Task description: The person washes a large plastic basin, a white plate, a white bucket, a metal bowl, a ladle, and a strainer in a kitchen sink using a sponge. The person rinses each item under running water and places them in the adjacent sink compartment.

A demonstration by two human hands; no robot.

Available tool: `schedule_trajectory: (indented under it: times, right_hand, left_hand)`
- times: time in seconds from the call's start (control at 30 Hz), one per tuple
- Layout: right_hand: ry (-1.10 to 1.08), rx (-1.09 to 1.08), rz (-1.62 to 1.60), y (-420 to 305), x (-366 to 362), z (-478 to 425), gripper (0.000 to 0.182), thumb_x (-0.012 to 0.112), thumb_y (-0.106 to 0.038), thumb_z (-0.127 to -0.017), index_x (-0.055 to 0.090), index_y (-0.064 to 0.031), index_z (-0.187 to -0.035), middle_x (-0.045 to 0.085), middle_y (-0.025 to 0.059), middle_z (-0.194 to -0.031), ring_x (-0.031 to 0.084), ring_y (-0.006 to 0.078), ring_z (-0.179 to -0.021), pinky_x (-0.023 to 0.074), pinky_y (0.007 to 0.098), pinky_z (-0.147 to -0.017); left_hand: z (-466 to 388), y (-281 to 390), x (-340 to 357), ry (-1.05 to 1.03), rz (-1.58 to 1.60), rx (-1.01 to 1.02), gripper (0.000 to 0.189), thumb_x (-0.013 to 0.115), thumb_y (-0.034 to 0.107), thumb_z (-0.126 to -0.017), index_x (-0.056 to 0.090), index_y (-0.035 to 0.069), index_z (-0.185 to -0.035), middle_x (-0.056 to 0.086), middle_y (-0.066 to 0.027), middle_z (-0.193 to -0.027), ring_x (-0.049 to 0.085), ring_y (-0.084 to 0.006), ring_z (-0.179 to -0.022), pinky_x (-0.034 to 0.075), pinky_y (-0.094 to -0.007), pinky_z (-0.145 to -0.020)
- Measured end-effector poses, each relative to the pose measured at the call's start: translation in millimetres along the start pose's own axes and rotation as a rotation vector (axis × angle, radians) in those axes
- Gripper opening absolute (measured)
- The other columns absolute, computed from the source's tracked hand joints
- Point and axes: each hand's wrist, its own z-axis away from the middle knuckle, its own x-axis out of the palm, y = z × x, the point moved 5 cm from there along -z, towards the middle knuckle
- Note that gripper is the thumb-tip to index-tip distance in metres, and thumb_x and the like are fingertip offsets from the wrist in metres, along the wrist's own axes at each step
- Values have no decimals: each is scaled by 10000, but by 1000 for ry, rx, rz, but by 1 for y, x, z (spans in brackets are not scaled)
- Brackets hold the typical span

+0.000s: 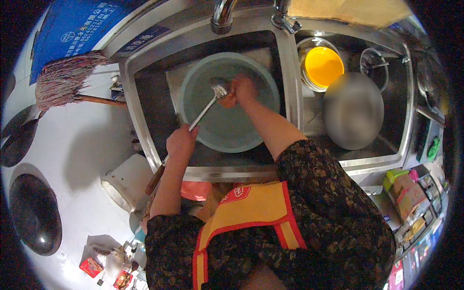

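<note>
A pale green round basin (232, 148) holding water stands in the left bowl of a steel sink. My left hand (179, 145) grips the long metal handle of a ladle (203, 114); the handle's wooden end (154, 180) sticks out behind my wrist. The ladle's head points down into the basin, near its middle. There my right hand (244, 88) is at the ladle's head, over or in the water. Its fingers are blurred, and something orange-brown shows under them; I cannot tell if it is a cloth or the fingers.
A faucet (222, 18) overhangs the basin. In the right sink bowl (393, 150) are a yellow-lidded jar (323, 67), a clear round container (373, 69) and a blurred-out oval area. At left are a mop (69, 79), a white bucket (128, 183) and a black pan (34, 214).
</note>
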Motion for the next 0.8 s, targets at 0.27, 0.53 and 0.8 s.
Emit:
schedule_trajectory:
  times: [0.27, 0.53, 0.8]
  right_hand:
    - [-385, 133, 260, 86, 45, -8, 373, 476, -310, -906, 600, -54, -1147, 562, 143, -1210, 481, 319, -1156, 433, 485, -934]
    - [-420, 10, 9, -7, 12, 26, 374, 490, -322, -914, 587, -48, -1148, 615, 134, -1072, 583, 284, -1003, 481, 453, -863]
    - [-783, -106, -141, -50, -46, 101, 408, 493, -367, -902, 584, -19, -1094, 622, 156, -966, 626, 264, -766, 540, 385, -617]
  left_hand:
    - [18, 8, -15, 92, -83, 72, 330, 546, 379, -885, 595, 52, -890, 655, -163, -768, 650, -356, -753, 512, -472, -656]
    - [19, 49, -20, -47, -54, 40, 264, 547, 296, -887, 603, 41, -922, 639, -215, -909, 642, -371, -815, 518, -468, -696]
    - [-29, 86, 59, -349, 1020, 428, 238, 495, 229, -897, 611, 32, -964, 602, -122, -1002, 623, -255, -766, 533, -441, -718]
